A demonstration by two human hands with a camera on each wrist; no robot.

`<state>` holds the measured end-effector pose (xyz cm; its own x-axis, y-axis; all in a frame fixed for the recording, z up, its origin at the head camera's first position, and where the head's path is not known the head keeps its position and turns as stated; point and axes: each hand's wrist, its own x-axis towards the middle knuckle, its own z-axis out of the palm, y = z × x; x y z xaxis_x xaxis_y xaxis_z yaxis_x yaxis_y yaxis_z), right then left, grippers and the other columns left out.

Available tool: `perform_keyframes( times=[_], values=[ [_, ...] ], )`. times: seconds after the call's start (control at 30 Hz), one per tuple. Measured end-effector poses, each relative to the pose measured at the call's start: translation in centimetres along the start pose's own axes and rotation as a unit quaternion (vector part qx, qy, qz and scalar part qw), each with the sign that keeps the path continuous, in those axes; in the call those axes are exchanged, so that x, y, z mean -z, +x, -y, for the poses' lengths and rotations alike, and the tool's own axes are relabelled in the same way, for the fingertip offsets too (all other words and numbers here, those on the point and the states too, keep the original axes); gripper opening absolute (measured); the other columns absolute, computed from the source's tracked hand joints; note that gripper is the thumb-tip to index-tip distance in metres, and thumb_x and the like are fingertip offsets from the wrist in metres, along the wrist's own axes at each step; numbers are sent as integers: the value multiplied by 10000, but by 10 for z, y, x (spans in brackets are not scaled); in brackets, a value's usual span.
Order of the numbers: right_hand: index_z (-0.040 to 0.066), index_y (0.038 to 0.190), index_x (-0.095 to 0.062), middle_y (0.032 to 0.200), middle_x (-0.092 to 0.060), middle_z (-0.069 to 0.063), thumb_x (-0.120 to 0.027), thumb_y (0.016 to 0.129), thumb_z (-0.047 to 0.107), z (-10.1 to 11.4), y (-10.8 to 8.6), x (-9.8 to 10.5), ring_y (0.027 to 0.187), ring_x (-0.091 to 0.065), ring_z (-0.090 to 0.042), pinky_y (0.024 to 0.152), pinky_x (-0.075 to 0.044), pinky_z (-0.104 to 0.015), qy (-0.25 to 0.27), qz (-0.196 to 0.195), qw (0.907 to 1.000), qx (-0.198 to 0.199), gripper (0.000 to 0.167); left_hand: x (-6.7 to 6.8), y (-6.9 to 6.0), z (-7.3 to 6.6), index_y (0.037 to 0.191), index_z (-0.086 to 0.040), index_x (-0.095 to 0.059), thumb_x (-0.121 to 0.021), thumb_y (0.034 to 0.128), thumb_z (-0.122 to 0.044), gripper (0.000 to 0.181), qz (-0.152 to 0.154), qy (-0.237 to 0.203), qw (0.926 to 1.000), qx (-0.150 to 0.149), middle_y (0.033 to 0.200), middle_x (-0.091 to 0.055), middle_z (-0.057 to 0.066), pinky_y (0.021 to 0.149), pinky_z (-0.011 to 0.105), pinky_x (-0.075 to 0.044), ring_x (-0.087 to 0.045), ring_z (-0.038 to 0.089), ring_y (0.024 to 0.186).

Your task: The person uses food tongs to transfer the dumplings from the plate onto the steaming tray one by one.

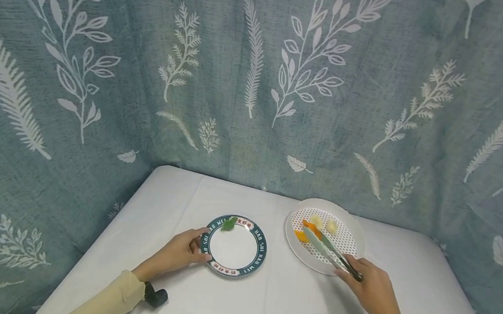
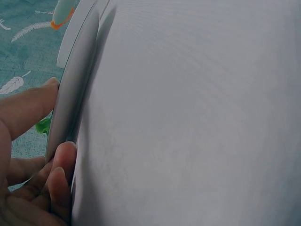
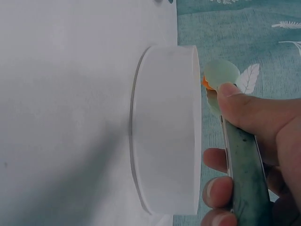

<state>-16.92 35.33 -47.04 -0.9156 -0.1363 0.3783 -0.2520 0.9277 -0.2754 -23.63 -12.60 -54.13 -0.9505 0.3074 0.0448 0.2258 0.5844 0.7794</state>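
My left hand grips the left rim of a round plate with a green patterned border. In the left wrist view its fingers are on both sides of the rim. A green leaf lies at the plate's upper edge. My right hand holds metal tongs with pale green tips, reaching over a white strainer basket. An orange piece is at the tong tips, above the basket's rim in the right wrist view. A yellow-orange piece and pale yellow pieces lie in the basket.
Both the plate and basket are on a white-covered table. A green-grey curtain with white leaf prints hangs around its back and sides. Dark wrist-camera mounts sit by my wrists.
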Motion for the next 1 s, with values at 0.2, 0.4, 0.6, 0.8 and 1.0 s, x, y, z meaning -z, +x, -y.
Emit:
perform_keyframes(
  times=[0.2, 0.4, 0.6, 0.8, 1.0],
  values=[
    [-1, 1257, -722, 718, -549, 37, -825, 867, 400, -8, 0, 1, 600, -393, -121, 519, -326, -278, -57, 271, 9991, -314, 569, 1, 0, 1, 1502, -39, -502, -864, 843, -331, 806, 67, -84, 9999, -17, 940, -569, -22, 640, 258, -466, -526, 125, 779],
    [-24, 1263, -709, 773, -629, -18, -825, 869, 388, -14, 0, 2, 609, -417, -142, 521, -337, -288, -95, 348, 9984, -443, 582, 2, 1, 1, 1495, -44, -512, -870, 836, -338, 806, 53, -103, 9999, -39, 936, -570, -26, 634, 257, -464, -528, 126, 772],
    [-52, 1275, -689, 729, -554, -3, -815, 883, 365, -17, 1, 1, 592, -404, -144, 508, -334, -283, -145, 452, 9978, -458, 585, 2, 1, 1, 1478, -50, -531, -885, 819, -325, 797, -23, -127, 9999, 6, 917, -562, -25, 632, 260, -459, -525, 130, 766],
    [-63, 1286, -674, 804, -634, -46, -795, 898, 389, -19, 3, 0, 605, -428, -155, 509, -347, -301, -253, 630, 9959, -597, 607, 2, 1, 1, 1457, -69, -557, -889, 811, -337, 773, -43, -155, 9999, -25, 908, -565, -25, 631, 262, -457, -524, 132, 761],
    [-56, 1302, -664, 884, -682, -117, -772, 916, 417, -24, 4, 3, 624, -458, -170, 523, -369, -332, -368, 827, 9928, -789, 620, 3, 1, 3, 1455, -69, -558, -885, 816, -335, 766, 8, -179, 9998, -28, 922, -572, -22, 640, 260, -464, -529, 130, 765]
  ],
)
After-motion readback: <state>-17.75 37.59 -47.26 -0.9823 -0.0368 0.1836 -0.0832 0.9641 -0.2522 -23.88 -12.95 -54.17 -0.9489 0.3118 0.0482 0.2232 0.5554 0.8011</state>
